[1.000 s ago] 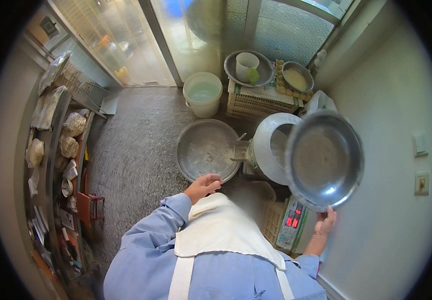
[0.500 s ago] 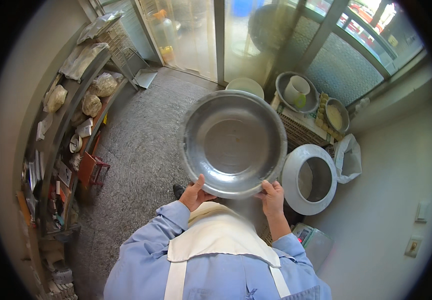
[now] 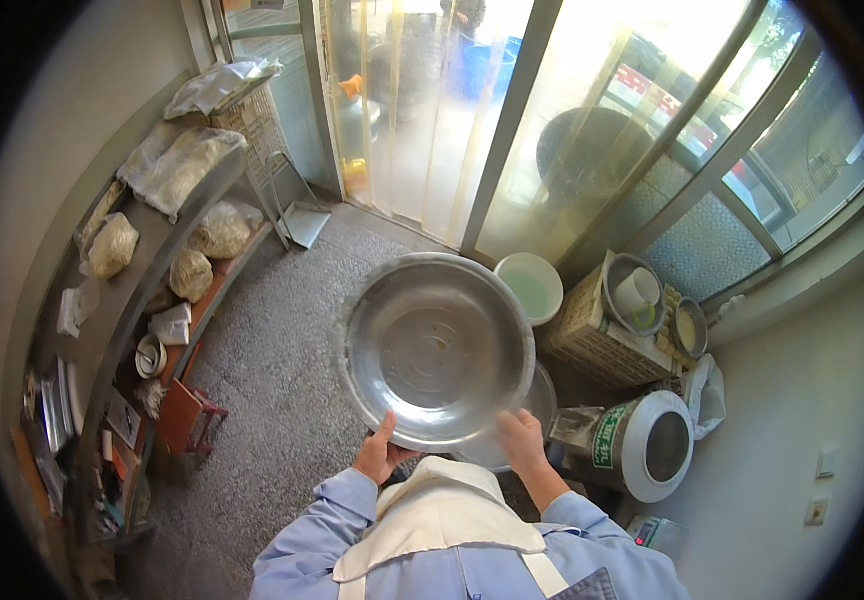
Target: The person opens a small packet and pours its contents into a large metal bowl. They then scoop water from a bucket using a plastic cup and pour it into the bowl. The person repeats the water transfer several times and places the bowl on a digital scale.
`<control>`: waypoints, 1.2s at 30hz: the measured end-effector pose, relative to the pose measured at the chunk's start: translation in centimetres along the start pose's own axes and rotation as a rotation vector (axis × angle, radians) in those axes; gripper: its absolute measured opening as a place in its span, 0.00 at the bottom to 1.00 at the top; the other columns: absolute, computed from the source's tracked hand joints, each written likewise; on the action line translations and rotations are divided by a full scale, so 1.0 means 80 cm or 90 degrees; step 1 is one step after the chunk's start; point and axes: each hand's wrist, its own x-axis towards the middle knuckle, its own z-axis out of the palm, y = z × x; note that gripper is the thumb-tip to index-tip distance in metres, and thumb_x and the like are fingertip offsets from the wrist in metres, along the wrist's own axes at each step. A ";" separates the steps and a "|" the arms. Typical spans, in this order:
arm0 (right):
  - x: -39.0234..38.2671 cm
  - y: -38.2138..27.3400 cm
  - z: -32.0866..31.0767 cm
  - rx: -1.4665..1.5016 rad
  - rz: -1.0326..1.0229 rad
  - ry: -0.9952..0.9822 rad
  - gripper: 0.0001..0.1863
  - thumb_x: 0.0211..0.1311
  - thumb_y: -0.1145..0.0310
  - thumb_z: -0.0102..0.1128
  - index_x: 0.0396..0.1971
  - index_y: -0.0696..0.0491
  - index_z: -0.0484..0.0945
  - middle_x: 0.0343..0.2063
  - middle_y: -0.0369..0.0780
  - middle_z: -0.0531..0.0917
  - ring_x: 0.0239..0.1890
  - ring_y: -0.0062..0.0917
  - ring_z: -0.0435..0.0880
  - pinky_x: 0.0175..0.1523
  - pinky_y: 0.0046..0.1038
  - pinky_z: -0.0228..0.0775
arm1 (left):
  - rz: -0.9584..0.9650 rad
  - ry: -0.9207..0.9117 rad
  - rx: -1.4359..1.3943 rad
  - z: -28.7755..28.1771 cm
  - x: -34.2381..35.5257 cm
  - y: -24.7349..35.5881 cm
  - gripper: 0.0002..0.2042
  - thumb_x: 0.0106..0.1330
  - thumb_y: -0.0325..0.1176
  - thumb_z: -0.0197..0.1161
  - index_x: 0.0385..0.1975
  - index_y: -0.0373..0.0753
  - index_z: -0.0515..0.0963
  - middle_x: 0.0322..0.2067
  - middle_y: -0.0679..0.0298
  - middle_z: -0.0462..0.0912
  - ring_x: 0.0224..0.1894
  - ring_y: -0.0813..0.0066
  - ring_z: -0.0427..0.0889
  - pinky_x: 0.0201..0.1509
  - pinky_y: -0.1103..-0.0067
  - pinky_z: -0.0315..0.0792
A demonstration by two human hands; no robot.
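Gripping the near rim of a wide steel basin point(image 3: 439, 340), the left hand point(image 3: 382, 460) has its thumb over the edge; the right hand point(image 3: 524, 442) blurs at the near right rim, and whether its fingers are closed cannot be told. The basin is held before the cream apron point(image 3: 442, 510), partly covering a second metal basin point(image 3: 544, 400), near a white bucket point(image 3: 527, 259).

The basin point(image 3: 432, 345) is silver-grey, the apron point(image 3: 442, 510) cream, sleeves point(image 3: 347, 500) pale blue, floor point(image 3: 262, 330) speckled grey, far bucket point(image 3: 549, 317) white.
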 end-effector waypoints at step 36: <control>0.318 -0.099 0.011 -0.130 -0.023 0.503 0.13 0.57 0.61 0.55 0.32 0.56 0.70 0.26 0.37 0.77 0.22 0.19 0.77 0.21 0.23 0.72 | -0.276 0.027 0.217 -0.020 0.452 0.366 0.14 0.61 0.34 0.54 0.43 0.32 0.69 0.42 0.55 0.76 0.43 0.64 0.77 0.43 0.68 0.75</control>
